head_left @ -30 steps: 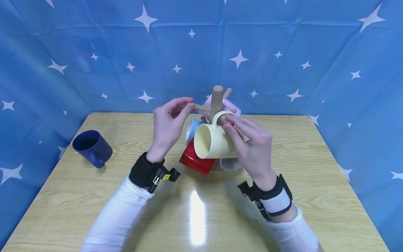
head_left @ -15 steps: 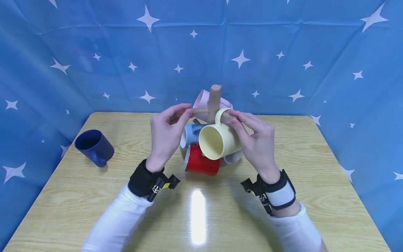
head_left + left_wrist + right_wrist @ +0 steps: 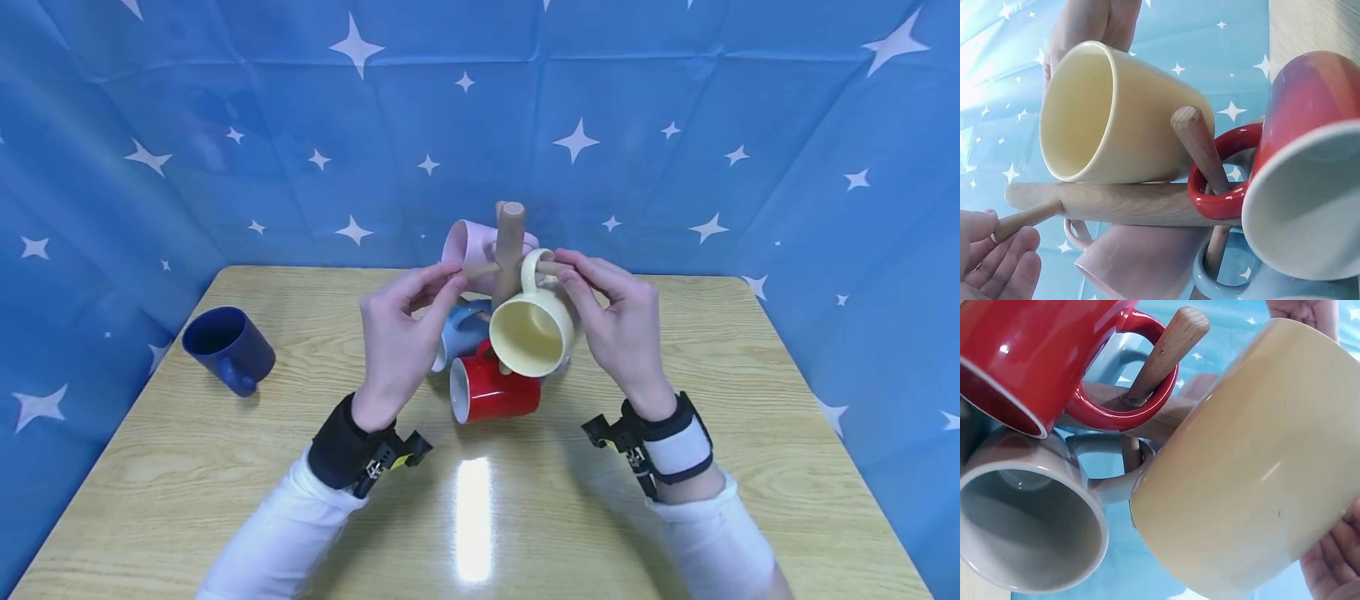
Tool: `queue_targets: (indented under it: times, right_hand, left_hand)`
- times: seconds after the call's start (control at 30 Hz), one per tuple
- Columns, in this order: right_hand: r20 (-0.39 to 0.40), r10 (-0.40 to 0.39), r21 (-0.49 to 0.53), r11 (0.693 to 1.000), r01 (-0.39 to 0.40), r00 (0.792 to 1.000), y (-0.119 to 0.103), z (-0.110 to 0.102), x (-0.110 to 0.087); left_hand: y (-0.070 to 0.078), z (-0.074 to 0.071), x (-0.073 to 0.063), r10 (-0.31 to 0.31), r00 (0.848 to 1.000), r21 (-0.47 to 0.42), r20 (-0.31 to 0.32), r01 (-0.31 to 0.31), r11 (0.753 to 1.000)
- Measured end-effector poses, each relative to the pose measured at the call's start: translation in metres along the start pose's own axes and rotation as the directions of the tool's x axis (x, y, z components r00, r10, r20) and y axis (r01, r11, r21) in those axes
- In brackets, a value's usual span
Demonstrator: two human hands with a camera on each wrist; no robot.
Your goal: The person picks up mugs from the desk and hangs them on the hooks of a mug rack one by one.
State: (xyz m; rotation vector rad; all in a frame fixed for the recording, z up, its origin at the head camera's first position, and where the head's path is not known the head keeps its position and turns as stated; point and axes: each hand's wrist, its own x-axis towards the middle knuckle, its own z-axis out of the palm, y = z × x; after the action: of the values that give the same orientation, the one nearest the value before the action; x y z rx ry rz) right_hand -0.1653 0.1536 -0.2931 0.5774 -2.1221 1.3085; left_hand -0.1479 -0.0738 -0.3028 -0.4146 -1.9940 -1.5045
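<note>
A wooden mug tree (image 3: 510,250) stands amid several mugs hanging from its pegs. My left hand (image 3: 401,333) pinches the tip of its upper left peg (image 3: 1025,220), which bears no mug. On the opposite side, my right hand (image 3: 618,325) pinches the upper right peg (image 3: 553,268). The pale yellow mug (image 3: 532,333) hangs by its handle on that peg, between the post and my right fingers. Below hang a red mug (image 3: 498,393), a light blue mug (image 3: 459,333) and a grey mug (image 3: 1035,512). A pink mug (image 3: 468,243) hangs behind the post.
A dark blue mug (image 3: 232,346) lies tilted at the left of the wooden table (image 3: 337,533), apart from the tree. A blue star-patterned cloth (image 3: 480,125) rises behind and at both sides of the table.
The mug tree has turned: the red and yellow mugs in front have swung right, the pink one behind has swung left. Both hands still grip pegs. The dark blue mug stays put.
</note>
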Motion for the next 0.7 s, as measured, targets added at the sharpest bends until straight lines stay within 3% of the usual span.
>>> queue_targets:
  times: [0.5, 0.7]
  right_hand:
    - [0.061, 0.114, 0.085, 0.989, -0.119, 0.992, 0.022, -0.014, 0.016]
    - [0.093, 0.124, 0.103, 0.986, -0.134, 0.988, 0.026, -0.016, 0.019]
  left_hand:
    - [0.007, 0.012, -0.011, 0.100, 0.991, -0.013, 0.084, -0.100, 0.995]
    - [0.008, 0.015, -0.012, 0.139, 0.986, 0.011, 0.094, -0.140, 0.990]
